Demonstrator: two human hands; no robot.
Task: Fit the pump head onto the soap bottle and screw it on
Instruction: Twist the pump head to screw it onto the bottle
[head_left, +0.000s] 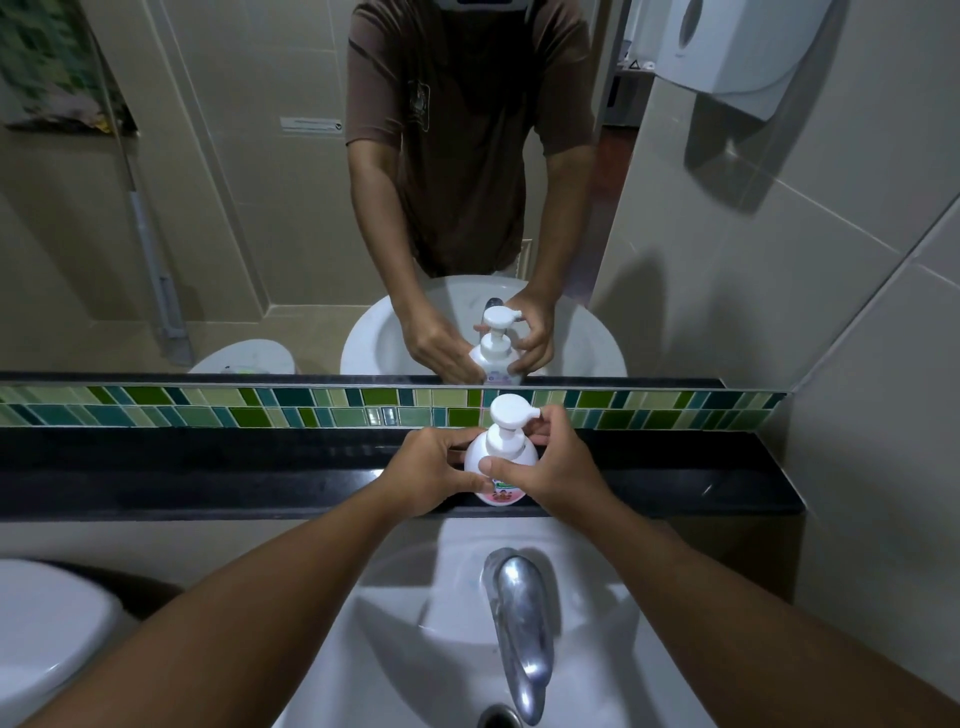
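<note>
The soap bottle (500, 470) stands upright on the black ledge (208, 483) under the mirror (260, 208), just behind the white sink (415, 649) and its chrome tap (519, 623). The pump head (511, 410) is already seated on the bottle's neck, its nozzle pointing to the right and its white collar (503, 440) sitting down on the shoulder of the bottle. The left hand (428, 470) wraps the bottle's left side, fingers (457, 441) curled round the body to steady it. The right hand (553, 467) closes on the other side: its thumb presses the front of the bottle just below the collar, while its upper fingers reach round by the nozzle and the collar's far side. So both hands are grasping, the left on the bottle alone, the right across the bottle and pump. The fitting step looks done, since the pump stands straight with no visible gap at the neck. What cannot be told is how far the collar is threaded; it may be only resting, part turned, or tight. Judging by the right hand's hold near the collar, the screwing is probably in hand or about to finish. What is left would be turning the collar until it stops and letting go.
</note>
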